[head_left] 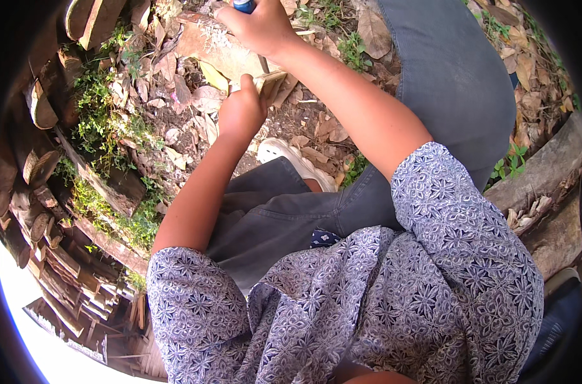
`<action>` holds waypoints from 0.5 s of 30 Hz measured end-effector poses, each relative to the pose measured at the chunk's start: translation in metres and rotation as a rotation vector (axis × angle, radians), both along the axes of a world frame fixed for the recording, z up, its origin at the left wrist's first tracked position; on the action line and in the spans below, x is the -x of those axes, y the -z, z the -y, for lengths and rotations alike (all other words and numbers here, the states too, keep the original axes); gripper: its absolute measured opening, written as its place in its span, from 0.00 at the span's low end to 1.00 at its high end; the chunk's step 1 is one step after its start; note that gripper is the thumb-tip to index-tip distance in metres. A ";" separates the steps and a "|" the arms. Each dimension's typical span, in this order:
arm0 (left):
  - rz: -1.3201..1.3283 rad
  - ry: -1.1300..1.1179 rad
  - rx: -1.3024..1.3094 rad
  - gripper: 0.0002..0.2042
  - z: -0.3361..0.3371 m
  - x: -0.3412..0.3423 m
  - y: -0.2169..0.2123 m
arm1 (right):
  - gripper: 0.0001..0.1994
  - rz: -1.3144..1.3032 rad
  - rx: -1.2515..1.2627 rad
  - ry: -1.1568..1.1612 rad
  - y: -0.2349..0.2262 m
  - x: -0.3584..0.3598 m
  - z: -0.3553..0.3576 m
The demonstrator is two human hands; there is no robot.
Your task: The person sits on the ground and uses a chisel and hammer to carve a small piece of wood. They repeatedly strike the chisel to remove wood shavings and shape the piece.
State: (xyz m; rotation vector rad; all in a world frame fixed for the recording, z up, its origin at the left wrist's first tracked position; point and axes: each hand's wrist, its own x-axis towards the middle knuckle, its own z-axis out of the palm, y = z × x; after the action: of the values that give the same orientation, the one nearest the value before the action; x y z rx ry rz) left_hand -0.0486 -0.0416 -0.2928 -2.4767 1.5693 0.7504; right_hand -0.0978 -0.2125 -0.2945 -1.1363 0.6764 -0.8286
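Note:
My right hand [260, 29] is closed round a blue-handled tool [244, 5]. Its narrow metal shaft comes out below the fist and points down at a small piece of pale wood [273, 79]. That piece is gripped in my left hand [242, 114], thumb raised along its side. The shaft's tip meets or passes behind the wood; I cannot tell which, nor exactly what kind of tool it is. Beyond my hands, a flat tan wooden slab [192, 43] lies on the ground with curled wood shavings [215, 37] on it.
Dry leaves [208, 100] and green weeds [96, 121] cover the soil. Stacked split wood [54, 256] stands along the left. My bent legs [451, 83] and a pale clog [297, 160] are close to the work. A log [547, 166] lies at the right.

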 end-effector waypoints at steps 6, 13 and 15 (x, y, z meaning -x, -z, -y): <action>0.011 -0.026 -0.037 0.17 0.001 0.000 -0.006 | 0.12 -0.040 0.030 0.147 0.040 0.003 0.003; -0.010 -0.014 -0.001 0.17 -0.003 0.000 -0.001 | 0.08 -0.063 -0.029 0.095 -0.011 -0.002 -0.001; 0.004 -0.019 -0.020 0.16 -0.002 0.001 -0.003 | 0.09 0.020 -0.084 0.078 -0.006 0.003 -0.001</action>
State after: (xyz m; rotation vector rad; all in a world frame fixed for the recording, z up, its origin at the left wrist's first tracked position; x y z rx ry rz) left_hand -0.0496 -0.0397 -0.2893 -2.4811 1.5312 0.7590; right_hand -0.1003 -0.2120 -0.2889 -1.0300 0.7364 -0.8682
